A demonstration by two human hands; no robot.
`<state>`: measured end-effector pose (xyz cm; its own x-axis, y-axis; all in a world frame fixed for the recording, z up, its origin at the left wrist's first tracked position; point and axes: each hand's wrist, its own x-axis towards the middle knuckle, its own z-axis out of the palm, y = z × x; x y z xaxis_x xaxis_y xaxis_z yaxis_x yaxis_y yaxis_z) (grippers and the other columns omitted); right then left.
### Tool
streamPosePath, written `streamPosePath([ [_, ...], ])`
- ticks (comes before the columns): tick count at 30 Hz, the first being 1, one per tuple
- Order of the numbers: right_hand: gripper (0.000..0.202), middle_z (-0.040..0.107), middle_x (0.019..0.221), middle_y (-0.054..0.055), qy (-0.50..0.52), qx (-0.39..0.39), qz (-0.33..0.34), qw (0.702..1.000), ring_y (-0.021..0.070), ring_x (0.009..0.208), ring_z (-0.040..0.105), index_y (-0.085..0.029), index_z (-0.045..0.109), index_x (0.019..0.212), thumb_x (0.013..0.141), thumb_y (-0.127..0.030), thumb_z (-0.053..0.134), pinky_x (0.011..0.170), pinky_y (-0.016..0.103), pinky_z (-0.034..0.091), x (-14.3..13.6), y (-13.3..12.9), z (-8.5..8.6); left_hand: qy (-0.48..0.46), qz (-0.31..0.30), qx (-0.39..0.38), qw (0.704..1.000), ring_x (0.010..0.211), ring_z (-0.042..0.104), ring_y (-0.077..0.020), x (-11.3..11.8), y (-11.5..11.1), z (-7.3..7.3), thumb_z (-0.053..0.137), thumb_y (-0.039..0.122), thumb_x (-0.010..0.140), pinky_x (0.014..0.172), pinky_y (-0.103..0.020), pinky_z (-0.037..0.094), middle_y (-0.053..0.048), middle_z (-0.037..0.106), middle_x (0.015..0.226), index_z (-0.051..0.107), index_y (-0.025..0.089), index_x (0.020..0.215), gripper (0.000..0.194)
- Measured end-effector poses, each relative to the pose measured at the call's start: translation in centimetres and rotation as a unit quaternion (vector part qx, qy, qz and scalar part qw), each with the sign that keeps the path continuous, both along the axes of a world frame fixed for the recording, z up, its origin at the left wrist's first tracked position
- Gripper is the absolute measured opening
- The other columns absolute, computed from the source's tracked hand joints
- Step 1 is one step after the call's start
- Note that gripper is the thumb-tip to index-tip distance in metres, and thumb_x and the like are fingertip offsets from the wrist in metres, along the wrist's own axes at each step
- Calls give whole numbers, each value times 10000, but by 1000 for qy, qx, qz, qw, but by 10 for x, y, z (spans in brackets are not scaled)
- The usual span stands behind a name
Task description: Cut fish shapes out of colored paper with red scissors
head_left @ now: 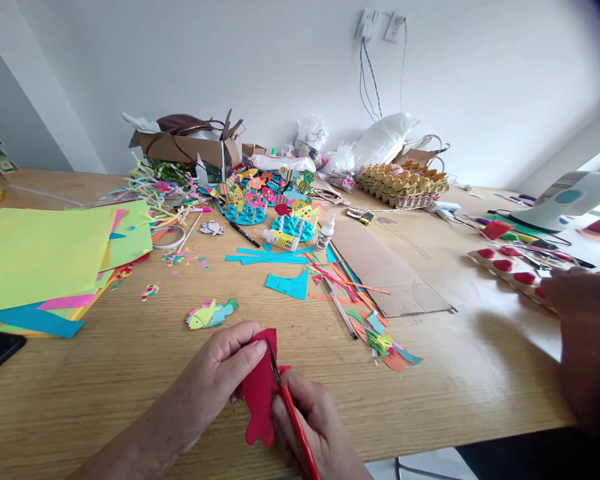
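Between the thumb and fingers of my left hand point(230, 363) is a red paper fish shape point(259, 400), its forked tail hanging toward me. My right hand point(313, 417) is closed round red-handled scissors point(293, 413). The dark blades lie along the right edge of the red paper, close to my left thumb. Part of my right fingers is hidden behind the handles and the paper. Just beyond my left hand, a small pile of cut paper fish point(210, 315) lies on the table, a yellow-green one on top.
Coloured paper sheets point(45, 253) are stacked at left. Paper scraps point(385, 340), a pen point(340, 308), glue bottles point(325, 233) and cardboard point(395, 267) lie ahead. Decorated fish point(270, 193) and egg trays point(405, 183) stand behind. Another person's hand point(580, 293) is at right by a red-spotted tray point(505, 270).
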<state>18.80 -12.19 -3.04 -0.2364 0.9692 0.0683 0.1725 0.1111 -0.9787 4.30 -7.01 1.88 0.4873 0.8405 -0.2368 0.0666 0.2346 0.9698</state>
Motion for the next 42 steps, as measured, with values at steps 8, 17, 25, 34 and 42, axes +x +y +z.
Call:
streamPosePath([
  [8,390,354,570,-31,-1,-3,-5,1000,105,518,322,-191,376,598,867,-473,366,479,226,261,0,-1,0,-9,-4,-20,1000,533,323,-98,0,0,5,504,386,790,486,-199,286,66,386,551,442,200,633,251],
  [17,378,351,578,-36,-22,4,3,1000,96,514,316,-181,407,620,866,-467,381,471,216,267,3,-1,-1,-8,-2,-23,1000,529,319,-97,-2,0,4,512,388,787,471,-196,276,66,383,554,435,203,626,257],
  [25,437,349,559,-30,-35,3,-6,999,104,527,317,-185,398,617,863,-541,337,452,204,275,1,-2,-2,21,0,-10,1000,551,332,-108,-2,-1,5,494,398,789,496,-208,288,59,384,565,430,204,616,267],
  [34,422,358,568,-26,-38,3,-4,999,101,520,326,-192,362,607,863,-527,346,455,212,272,2,-3,-4,34,-5,-25,999,530,327,-106,-3,0,5,508,427,767,478,-207,260,64,389,550,458,198,636,269],
  [42,378,323,550,-43,-59,10,1,998,93,501,286,-197,319,588,848,-462,390,457,219,239,4,-1,4,39,-44,-44,997,504,303,-98,-7,3,11,495,418,766,479,-210,243,71,381,522,423,200,599,283],
])
